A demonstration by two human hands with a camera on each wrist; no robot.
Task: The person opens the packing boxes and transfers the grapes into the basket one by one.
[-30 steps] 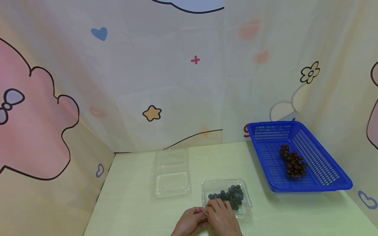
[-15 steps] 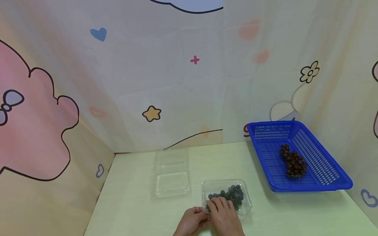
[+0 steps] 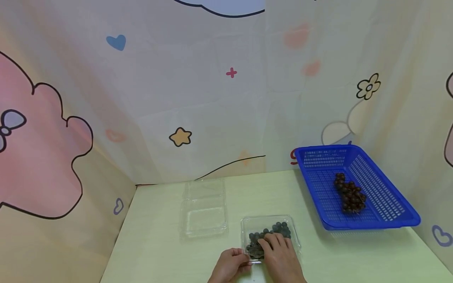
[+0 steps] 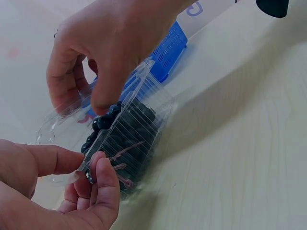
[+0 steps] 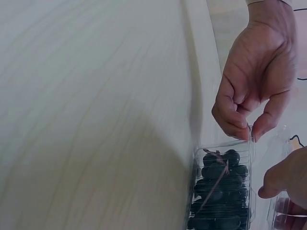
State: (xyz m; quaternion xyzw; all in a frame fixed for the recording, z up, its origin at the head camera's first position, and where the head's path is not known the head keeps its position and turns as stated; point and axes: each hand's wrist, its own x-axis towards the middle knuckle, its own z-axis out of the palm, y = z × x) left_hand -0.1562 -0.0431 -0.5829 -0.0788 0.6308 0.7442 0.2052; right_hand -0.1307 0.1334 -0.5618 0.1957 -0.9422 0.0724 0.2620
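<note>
Near the table's front edge stands a clear plastic clamshell box (image 3: 293, 230) with dark grapes (image 3: 255, 245) inside. My left hand (image 3: 229, 265) pinches the box's near-left rim between thumb and fingertips, as the left wrist view shows up close. Over the grapes lies my right hand (image 3: 282, 257), its fingers reaching down into the box and its thumb (image 4: 103, 93) touching the bunch. The right thumb stands apart from the other fingers, and part of the bunch is hidden beneath this hand. Thin brownish stems (image 5: 216, 184) show through the ribbed box wall.
A second clear clamshell box (image 3: 205, 222) lies spread at the back left. At the right stands a blue perforated basket (image 3: 385, 188) holding a reddish-brown bunch of grapes (image 3: 350, 196). A printed cloth (image 3: 212, 98) hangs behind the pale table (image 3: 152, 243).
My right hand has moved rightward from the box's near-left corner onto the grapes, baring those at the left. The left hand keeps its pinch on the rim.
</note>
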